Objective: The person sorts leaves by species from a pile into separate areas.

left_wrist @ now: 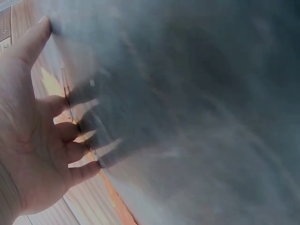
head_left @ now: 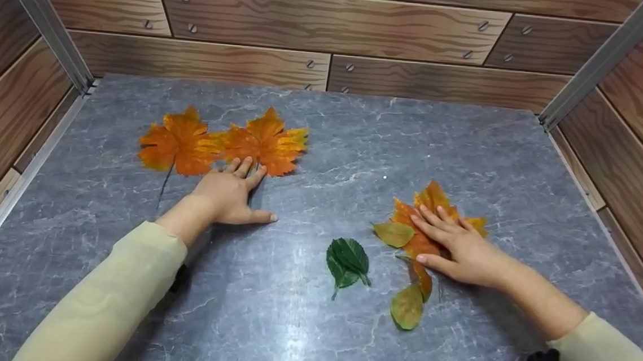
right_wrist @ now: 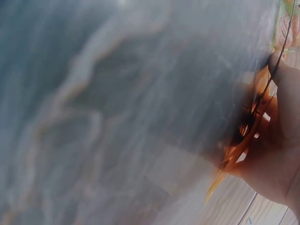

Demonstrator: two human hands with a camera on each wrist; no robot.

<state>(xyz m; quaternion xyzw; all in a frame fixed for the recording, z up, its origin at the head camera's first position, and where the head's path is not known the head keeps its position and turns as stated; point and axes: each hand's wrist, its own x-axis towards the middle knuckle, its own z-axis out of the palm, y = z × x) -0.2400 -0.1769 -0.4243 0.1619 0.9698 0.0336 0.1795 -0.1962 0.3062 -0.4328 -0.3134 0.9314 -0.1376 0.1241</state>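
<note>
Two orange maple leaves lie side by side at the back left in the head view: the outer maple leaf with its stem toward me, and the inner maple leaf. My left hand rests its fingertips on the lower edge of the inner one, fingers spread and thumb out to the right. On the right, my right hand lies flat over a pile of orange maple leaves, partly hiding it. A yellow-green leaf pokes out at the pile's left, and another yellow-green leaf below it.
Dark green leaves lie overlapped between the hands, left of the pile. The grey marbled tabletop is bordered by wood-patterned walls at the back and sides, with metal posts at the back corners.
</note>
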